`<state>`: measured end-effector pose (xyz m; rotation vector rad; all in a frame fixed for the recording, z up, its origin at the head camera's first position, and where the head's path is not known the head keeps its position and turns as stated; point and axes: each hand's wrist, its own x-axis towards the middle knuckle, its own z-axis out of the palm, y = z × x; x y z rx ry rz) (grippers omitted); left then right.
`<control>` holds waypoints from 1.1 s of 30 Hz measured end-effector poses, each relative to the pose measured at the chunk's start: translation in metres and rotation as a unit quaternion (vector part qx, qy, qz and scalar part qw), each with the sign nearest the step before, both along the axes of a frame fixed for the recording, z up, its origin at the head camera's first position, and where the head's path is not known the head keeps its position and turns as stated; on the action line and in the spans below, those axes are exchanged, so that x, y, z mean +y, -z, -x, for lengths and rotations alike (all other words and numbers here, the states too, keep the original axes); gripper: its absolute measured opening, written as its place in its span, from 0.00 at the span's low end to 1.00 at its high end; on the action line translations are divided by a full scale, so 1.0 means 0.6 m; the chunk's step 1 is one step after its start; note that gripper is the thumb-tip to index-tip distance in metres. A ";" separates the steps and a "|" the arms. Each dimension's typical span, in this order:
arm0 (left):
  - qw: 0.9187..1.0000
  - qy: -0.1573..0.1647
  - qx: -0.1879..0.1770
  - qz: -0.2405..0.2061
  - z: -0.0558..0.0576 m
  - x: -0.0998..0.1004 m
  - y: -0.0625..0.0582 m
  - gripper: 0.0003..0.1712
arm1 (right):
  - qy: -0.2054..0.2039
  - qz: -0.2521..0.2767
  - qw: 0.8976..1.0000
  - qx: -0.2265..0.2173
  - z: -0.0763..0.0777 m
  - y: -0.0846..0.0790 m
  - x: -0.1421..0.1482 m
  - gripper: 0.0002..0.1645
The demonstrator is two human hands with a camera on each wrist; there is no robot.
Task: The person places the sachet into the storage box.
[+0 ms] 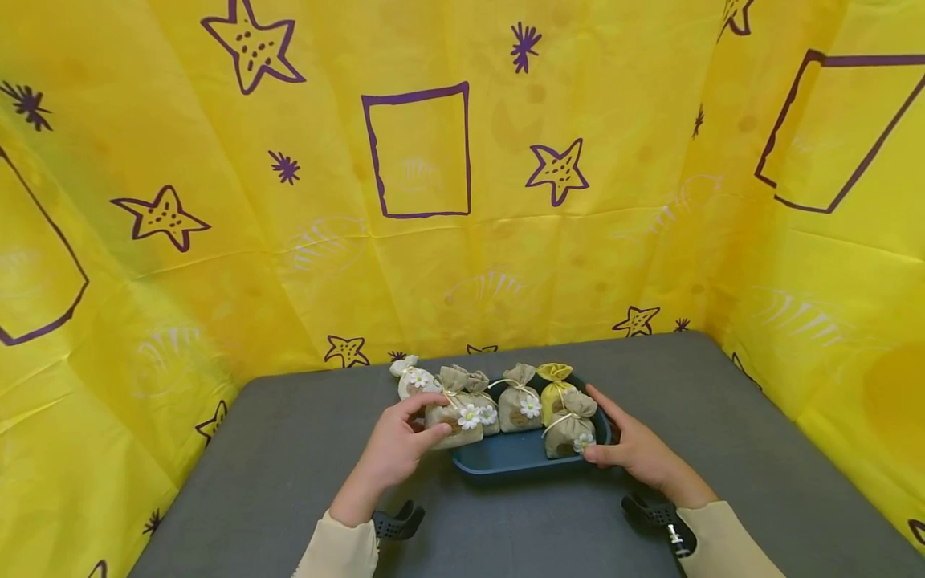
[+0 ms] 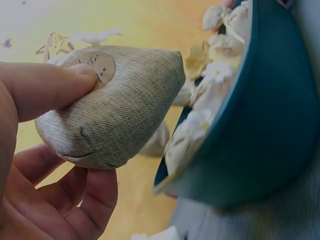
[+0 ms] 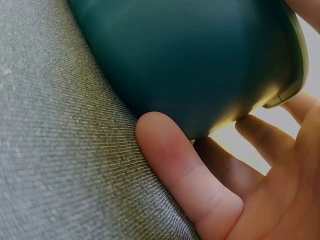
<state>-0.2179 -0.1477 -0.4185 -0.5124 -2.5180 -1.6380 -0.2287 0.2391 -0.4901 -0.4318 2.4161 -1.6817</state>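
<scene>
My left hand pinches a beige cloth sachet between thumb and fingers at the left end of a dark blue tray. That sachet, tied at the neck, bears a white daisy and a round brown label, which my thumb overlaps in the left wrist view. With its fingers curved round the tray's right end, my right hand holds the outer wall, seen close up in the right wrist view. Inside the tray stand a beige sachet, a yellow sachet and another beige sachet near the right thumb.
Behind the held sachet are a white sachet at the far left and a partly hidden beige sachet. Everything rests on a grey cloth-covered table. A yellow printed curtain closes off the back and sides.
</scene>
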 end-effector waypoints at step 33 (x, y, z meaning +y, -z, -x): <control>0.990 0.087 -0.004 0.113 0.048 0.142 0.032 0.15 | 0.008 -0.026 0.999 0.022 0.005 0.007 0.005 0.59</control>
